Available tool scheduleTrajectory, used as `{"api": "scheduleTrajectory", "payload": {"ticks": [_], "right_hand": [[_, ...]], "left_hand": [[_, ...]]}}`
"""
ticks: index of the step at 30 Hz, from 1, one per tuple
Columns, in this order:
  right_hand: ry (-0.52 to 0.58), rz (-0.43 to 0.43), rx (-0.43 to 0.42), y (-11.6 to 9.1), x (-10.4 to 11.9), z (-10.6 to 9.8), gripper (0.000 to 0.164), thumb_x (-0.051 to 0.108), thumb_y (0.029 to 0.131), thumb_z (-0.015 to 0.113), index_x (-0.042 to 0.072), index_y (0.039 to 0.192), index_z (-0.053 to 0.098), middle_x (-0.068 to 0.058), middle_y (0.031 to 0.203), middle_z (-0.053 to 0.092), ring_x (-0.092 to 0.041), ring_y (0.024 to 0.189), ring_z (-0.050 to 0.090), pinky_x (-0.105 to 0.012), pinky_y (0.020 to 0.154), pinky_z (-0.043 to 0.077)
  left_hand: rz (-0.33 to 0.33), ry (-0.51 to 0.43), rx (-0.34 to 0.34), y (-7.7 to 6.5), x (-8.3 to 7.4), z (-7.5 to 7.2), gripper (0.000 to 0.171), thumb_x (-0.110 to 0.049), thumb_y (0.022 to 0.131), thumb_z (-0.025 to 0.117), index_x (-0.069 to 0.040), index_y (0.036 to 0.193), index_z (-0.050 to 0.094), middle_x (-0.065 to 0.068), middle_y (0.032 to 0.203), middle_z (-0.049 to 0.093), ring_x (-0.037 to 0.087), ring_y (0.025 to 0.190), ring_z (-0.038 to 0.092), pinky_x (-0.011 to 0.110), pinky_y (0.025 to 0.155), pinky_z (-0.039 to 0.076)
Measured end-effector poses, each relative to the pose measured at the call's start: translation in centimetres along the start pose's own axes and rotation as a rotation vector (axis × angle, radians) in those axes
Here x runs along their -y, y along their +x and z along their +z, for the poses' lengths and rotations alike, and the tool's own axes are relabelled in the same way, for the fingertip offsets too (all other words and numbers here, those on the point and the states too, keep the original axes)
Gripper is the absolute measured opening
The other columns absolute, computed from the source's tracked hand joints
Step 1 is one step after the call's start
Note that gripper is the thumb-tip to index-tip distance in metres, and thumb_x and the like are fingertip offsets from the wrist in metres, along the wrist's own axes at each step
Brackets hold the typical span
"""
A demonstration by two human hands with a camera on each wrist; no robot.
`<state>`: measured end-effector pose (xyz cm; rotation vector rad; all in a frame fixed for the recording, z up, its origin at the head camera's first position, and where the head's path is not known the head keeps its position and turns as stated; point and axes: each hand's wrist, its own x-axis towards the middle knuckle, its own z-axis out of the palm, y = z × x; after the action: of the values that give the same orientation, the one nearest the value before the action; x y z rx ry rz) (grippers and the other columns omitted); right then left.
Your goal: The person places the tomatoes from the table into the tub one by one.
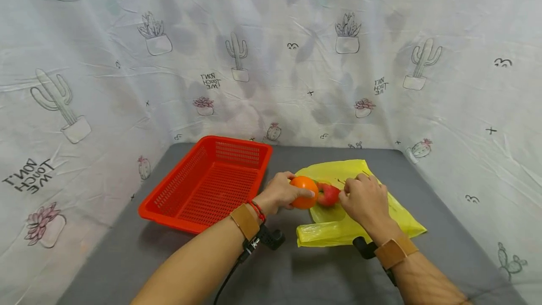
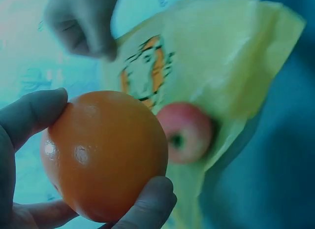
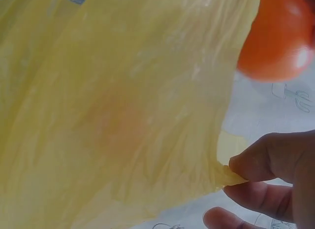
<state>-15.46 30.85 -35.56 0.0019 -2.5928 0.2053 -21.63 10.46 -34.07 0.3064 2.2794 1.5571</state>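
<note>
Orange [image 1: 304, 192] sits in the fingers of a person's left grip [image 1: 280, 193], thumb and fingertips curled around its skin; the right grip [image 1: 367, 199] pinches an edge of a yellow plastic bag [image 1: 400, 215] between thumb and forefinger, as the right wrist view shows, the thin film creasing toward that pinch; a red apple [image 1: 330, 195] lies between the two grips, just beyond the orange and close to the right knuckles, against the yellow plastic, though whether it rests within the bag or on top is hard to tell; a blurred warm-toned shape shows through the film in the right wrist view; an orange-and-black print [image 2: 145, 71] marks the bag near the right grip; to the left of the left grip stands a red slatted basket [image 1: 237, 152], its near corner beside the forearm; brown bands [image 1: 244, 221] wrap both arms behind the grips, a red bracelet [image 1: 257, 212] circling the left wrist; grey surface [image 1: 127, 258] spreads beneath both grips; beyond them hangs a pale curtain [image 1: 271, 84] printed with potted cacti.
</note>
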Motion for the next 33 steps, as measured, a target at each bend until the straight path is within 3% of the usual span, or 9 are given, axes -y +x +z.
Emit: {"api": "scheduleTrajectory", "payload": {"ticks": [9, 26, 30, 33], "right_hand": [[-0.036, -0.012, 0.011, 0.2, 0.5, 0.0, 0.015, 0.015, 0.080, 0.064, 0.013, 0.066, 0.063, -0.008, 0.077, 0.056, -0.030, 0.075, 0.050, -0.049, 0.062, 0.042], [-0.089, -0.035, -0.018, -0.4, 0.7, 0.6, 0.010, 0.017, 0.080, 0.067, 0.014, 0.070, 0.067, -0.007, 0.081, 0.058, -0.030, 0.076, 0.051, -0.047, 0.062, 0.043], [-0.091, -0.037, -0.026, -0.7, 0.6, 0.7, 0.010, 0.016, 0.080, 0.067, 0.014, 0.070, 0.066, -0.007, 0.080, 0.057, -0.030, 0.077, 0.051, -0.046, 0.062, 0.042], [-0.087, -0.031, -0.020, -0.8, 0.5, 0.9, 0.011, 0.016, 0.080, 0.066, 0.015, 0.069, 0.065, -0.006, 0.081, 0.057, -0.029, 0.077, 0.050, -0.045, 0.063, 0.041]], "left_hand": [[-0.032, -0.124, 0.075, 1.7, 1.7, 4.2, 0.049, -0.022, 0.076, 0.081, -0.002, 0.112, 0.055, 0.010, 0.102, 0.058, 0.024, 0.083, 0.061, 0.041, 0.068, 0.057], [-0.136, -0.306, 0.009, 4.3, 3.0, 8.9, 0.062, -0.018, 0.077, 0.079, 0.000, 0.127, 0.047, 0.016, 0.110, 0.056, 0.028, 0.088, 0.063, 0.041, 0.070, 0.056], [-0.155, -0.302, -0.030, 5.0, 3.1, 9.8, 0.064, -0.014, 0.078, 0.078, 0.001, 0.129, 0.044, 0.018, 0.111, 0.054, 0.030, 0.091, 0.061, 0.041, 0.074, 0.056], [-0.154, -0.300, -0.056, 5.4, 3.2, 10.6, 0.056, -0.010, 0.079, 0.076, 0.002, 0.124, 0.045, 0.016, 0.109, 0.053, 0.029, 0.090, 0.059, 0.040, 0.074, 0.055]]}}
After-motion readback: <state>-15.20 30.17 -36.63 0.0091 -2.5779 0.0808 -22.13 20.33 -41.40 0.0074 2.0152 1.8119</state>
